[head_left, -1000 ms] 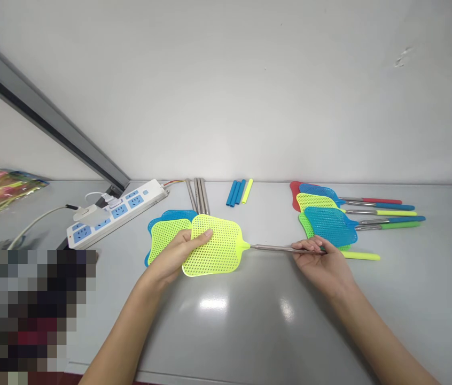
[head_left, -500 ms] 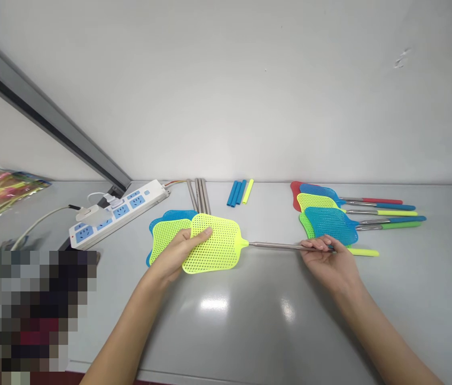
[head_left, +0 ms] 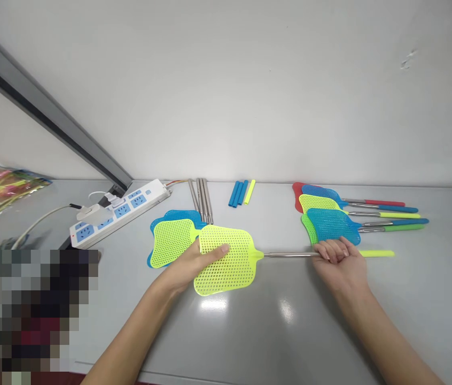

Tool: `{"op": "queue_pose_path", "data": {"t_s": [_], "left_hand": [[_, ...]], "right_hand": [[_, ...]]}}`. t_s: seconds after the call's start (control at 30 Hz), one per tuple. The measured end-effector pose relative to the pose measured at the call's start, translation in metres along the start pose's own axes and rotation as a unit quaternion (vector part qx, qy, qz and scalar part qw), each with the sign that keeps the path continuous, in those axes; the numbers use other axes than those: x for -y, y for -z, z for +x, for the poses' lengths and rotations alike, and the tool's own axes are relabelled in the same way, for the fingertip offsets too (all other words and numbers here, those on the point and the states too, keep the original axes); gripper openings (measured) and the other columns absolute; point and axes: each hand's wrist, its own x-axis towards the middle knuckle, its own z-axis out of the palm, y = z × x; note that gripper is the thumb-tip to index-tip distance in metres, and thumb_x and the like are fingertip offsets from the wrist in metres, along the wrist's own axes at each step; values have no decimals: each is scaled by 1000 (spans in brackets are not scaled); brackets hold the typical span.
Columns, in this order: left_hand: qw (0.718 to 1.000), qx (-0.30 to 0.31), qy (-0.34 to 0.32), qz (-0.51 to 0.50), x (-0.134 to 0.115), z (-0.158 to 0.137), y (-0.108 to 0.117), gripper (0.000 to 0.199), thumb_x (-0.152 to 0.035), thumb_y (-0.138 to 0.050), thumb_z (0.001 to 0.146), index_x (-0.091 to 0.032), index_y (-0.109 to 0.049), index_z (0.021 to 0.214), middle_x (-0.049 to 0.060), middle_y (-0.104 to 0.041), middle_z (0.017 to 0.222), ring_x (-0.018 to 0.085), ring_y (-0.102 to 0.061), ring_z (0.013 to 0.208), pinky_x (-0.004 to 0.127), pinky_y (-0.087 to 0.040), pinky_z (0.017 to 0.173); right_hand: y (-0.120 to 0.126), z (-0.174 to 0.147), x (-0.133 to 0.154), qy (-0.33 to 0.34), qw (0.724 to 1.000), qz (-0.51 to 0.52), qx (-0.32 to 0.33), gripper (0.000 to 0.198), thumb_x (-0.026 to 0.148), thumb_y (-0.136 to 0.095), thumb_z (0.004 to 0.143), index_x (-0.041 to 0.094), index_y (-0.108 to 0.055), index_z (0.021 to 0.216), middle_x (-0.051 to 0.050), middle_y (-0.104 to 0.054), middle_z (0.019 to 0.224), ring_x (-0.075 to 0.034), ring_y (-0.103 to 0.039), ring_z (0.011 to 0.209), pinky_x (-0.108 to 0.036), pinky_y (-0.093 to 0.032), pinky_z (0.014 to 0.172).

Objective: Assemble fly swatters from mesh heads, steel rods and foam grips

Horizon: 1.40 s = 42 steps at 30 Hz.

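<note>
Between my two hands I hold a yellow fly swatter [head_left: 230,267] with a perforated head, a metal rod and a yellow grip. My left hand [head_left: 194,263] pinches the head, thumb on top and fingers underneath. Around the rod, near the grip, the fingers of my right hand [head_left: 340,262] are wrapped. Behind my left hand lie a loose yellow swatter head [head_left: 172,243] and blue swatter heads [head_left: 181,215], partly covered. Just beyond my right hand is a pile of swatters with handles, with a blue swatter [head_left: 332,224] on top.
Metal rods [head_left: 205,200] and blue and yellow grip tubes [head_left: 242,192] lie by the wall. A white power strip [head_left: 119,214] with plugs and cables sits at the left, under a grey metal post [head_left: 61,131]. Plastic-bagged goods [head_left: 5,190] are at far left.
Both hands and the yellow swatter have moved right and slightly nearer me. My right-hand fingers have closed further round the rod. The loose yellow head is now less covered.
</note>
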Motion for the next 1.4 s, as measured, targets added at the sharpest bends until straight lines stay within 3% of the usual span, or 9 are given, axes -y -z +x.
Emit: {"op": "queue_pose_path", "data": {"t_s": [0.13,0.57,1.4], "left_hand": [[1000,-13,9,-5,2,2,-3,45,-39,-58,68,-20,-48,107,8,-60,102,23,-56,93,33,-45,76],[997,-2,36,-73,5,7,-6,39,-35,-59,69,-21,-50,104,7,-61,99,22,-58,89,34,-45,78],[997,20,24,-65,15,15,-6,36,-35,-58,70,-16,-55,101,11,-62,97,22,-59,87,36,-44,79]], "right_hand": [[1,-1,-1,33,999,0,5,33,12,-35,74,19,-8,57,8,-10,45,-7,-15,33,-20,-24,33],[1,-3,-5,41,998,38,-9,33,10,-36,73,20,-8,58,8,-10,45,-8,-12,35,-21,-22,32],[-2,-5,-6,82,996,20,-23,34,12,-39,71,19,-8,58,7,-4,49,-8,-9,37,-21,-19,31]]}}
